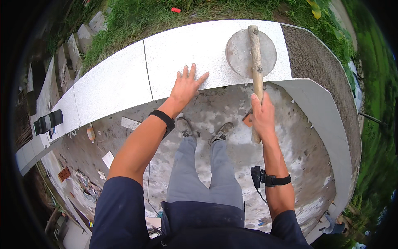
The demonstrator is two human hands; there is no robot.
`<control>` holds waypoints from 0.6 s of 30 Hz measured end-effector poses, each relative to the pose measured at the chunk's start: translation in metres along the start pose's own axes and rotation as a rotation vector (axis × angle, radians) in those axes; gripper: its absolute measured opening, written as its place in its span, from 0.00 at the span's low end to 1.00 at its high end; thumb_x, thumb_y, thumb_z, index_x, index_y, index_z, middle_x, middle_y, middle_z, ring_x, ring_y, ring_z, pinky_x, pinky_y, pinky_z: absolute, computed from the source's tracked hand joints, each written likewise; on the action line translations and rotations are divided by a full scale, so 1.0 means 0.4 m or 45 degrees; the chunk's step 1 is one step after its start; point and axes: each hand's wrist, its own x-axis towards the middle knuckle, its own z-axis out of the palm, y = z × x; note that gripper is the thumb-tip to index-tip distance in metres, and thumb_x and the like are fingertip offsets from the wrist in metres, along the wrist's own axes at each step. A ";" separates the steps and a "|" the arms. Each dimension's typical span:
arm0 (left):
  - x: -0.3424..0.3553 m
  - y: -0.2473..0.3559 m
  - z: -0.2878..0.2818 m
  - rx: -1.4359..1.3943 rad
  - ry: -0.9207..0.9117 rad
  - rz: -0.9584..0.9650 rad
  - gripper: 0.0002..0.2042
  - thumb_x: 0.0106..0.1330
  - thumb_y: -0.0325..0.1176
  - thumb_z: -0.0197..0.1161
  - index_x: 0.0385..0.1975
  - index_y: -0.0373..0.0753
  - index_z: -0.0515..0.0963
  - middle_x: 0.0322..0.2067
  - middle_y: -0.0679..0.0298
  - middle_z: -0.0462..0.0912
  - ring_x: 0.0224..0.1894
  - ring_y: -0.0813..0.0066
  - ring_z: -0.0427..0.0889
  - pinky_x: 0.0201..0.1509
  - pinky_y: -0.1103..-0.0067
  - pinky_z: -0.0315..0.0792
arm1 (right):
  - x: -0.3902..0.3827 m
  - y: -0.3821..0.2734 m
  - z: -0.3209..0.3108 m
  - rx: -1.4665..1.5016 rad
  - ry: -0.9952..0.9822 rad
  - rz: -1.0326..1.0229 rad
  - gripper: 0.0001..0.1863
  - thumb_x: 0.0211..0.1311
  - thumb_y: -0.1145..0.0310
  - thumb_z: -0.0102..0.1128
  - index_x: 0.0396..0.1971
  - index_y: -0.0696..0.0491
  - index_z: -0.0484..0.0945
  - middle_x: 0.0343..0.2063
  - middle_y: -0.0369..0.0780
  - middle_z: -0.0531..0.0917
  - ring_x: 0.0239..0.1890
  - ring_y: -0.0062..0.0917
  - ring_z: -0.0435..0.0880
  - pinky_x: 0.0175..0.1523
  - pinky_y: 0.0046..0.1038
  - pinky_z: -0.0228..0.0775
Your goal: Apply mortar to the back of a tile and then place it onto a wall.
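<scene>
My right hand (263, 115) is wrapped round the wooden handle of a tile mallet (236, 54), which has a flat round grey head bolted to the stick. The mallet's disc rests on or just over the right end of a white speckled slab (178, 45) on top of a low wall; I cannot tell if they touch. My left hand (188, 85) lies flat on the same slab near its front edge, fingers spread. A thin dark joint parts this slab from another white slab (112, 79) on the left.
Rough grey mortar (313, 54) covers the wall top right of the slab. A black cylindrical object (48, 122) stands on the far-left slabs. On the stained concrete floor lie a white offcut (130, 123), a reddish-brown piece (247, 120) and a bottle (91, 133). Grass (207, 12) grows beyond the wall.
</scene>
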 end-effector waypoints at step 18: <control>0.017 0.024 -0.030 -0.003 -0.032 0.009 0.46 0.52 0.35 0.77 0.73 0.61 0.60 0.70 0.40 0.58 0.68 0.36 0.65 0.65 0.57 0.71 | 0.108 0.019 0.009 -0.196 -0.196 -0.026 0.22 0.73 0.55 0.50 0.40 0.63 0.69 0.25 0.57 0.83 0.32 0.56 0.84 0.39 0.53 0.73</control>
